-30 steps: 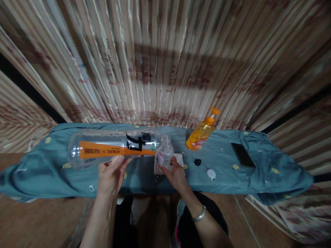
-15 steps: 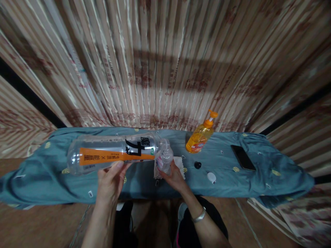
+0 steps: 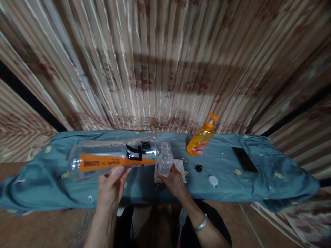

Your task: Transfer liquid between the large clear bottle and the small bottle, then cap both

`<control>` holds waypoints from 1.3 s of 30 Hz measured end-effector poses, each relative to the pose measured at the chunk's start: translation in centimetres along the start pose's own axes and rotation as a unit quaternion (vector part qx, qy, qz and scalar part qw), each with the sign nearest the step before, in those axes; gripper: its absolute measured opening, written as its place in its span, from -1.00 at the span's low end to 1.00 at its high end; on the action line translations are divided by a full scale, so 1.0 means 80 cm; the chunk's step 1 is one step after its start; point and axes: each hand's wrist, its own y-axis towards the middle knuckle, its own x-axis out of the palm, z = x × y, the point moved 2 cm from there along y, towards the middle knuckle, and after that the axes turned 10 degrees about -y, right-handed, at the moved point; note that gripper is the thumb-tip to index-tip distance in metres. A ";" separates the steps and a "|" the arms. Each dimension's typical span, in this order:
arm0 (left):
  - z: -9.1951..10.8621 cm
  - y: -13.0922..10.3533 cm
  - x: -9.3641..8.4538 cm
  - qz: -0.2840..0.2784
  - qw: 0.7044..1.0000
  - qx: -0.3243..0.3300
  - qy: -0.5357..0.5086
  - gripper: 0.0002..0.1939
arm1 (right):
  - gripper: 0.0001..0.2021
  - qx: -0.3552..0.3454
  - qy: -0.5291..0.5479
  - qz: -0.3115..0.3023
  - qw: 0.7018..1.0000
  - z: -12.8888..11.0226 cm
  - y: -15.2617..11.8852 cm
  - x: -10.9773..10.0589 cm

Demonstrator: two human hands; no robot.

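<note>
My left hand [image 3: 112, 182] is closed around the underside of a large clear plastic bottle [image 3: 95, 148] with an orange and black label. This bottle lies almost level in the air, its neck pointing right. At its mouth is the neck of a small clear bottle [image 3: 165, 163], which my right hand [image 3: 174, 181] grips from the right. Whether the two mouths touch I cannot tell. A pale cloth [image 3: 179, 168] lies on the table beneath the small bottle, partly hidden by it and my right hand.
A pump bottle [image 3: 199, 141] of orange liquid stands behind, right of my hands. A black cap [image 3: 199, 168], a white round lid [image 3: 213, 181] and a dark phone [image 3: 244, 159] lie on the teal cloth-covered table [image 3: 144, 196]. A striped curtain [image 3: 165, 69] hangs behind.
The view has shifted slightly, so the table sits a little lower in the picture. Both hands keep their hold, and the bottles stay mouth to mouth with barely any movement.
</note>
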 end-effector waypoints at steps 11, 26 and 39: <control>0.001 0.000 0.002 0.022 1.000 -0.003 -0.004 -0.53 | -0.34 0.024 -0.042 -0.004 0.999 -0.004 0.001 0.000; -0.001 0.002 -0.003 0.023 1.000 -0.007 -0.015 -0.52 | -0.38 -0.048 0.054 -0.038 0.997 -0.009 0.006 -0.002; 0.000 0.000 -0.003 0.034 0.999 0.003 -0.012 -0.52 | -0.36 -0.052 0.030 0.004 0.998 -0.007 0.004 0.004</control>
